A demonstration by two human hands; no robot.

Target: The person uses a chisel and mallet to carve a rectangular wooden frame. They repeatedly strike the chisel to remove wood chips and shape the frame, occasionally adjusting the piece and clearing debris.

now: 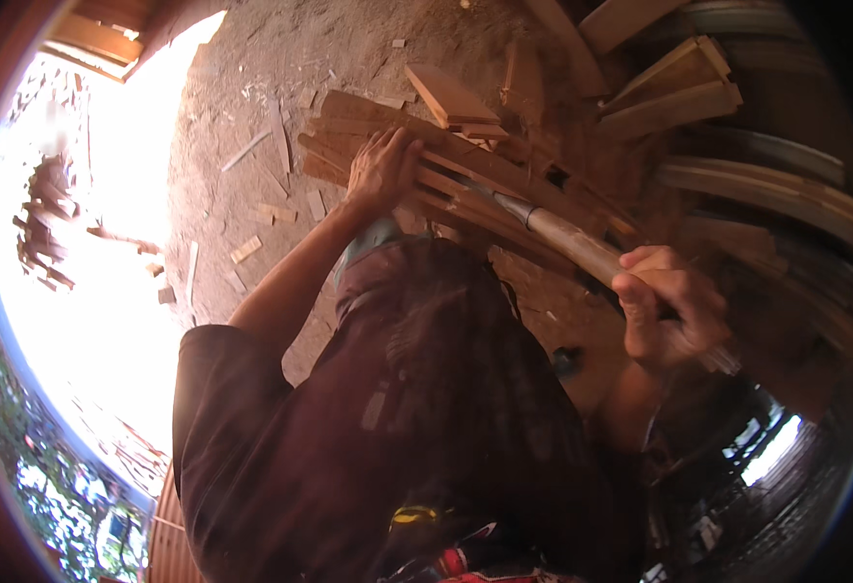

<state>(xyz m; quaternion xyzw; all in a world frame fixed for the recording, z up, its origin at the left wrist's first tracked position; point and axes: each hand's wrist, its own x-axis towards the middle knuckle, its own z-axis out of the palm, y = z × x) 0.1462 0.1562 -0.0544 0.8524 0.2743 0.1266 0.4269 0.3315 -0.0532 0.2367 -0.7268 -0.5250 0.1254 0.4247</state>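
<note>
Head view: left hand (383,167) presses stacked planks (465,180); right hand (667,309) apparently grips tool handle (570,245).

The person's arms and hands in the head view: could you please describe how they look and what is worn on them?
Both hands, left hand and right hand, are bare, without gloves. The forearms are uncovered; a dark short sleeve ends above the left elbow. No watch, ring or marking shows.

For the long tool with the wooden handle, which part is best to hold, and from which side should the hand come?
Grip the wooden handle near its rear end, coming from the person's right, where the right hand is closed around it. The shaft is round and slim enough to wrap, and its metal front end points into the stacked wooden slats, which the left hand presses.
</note>
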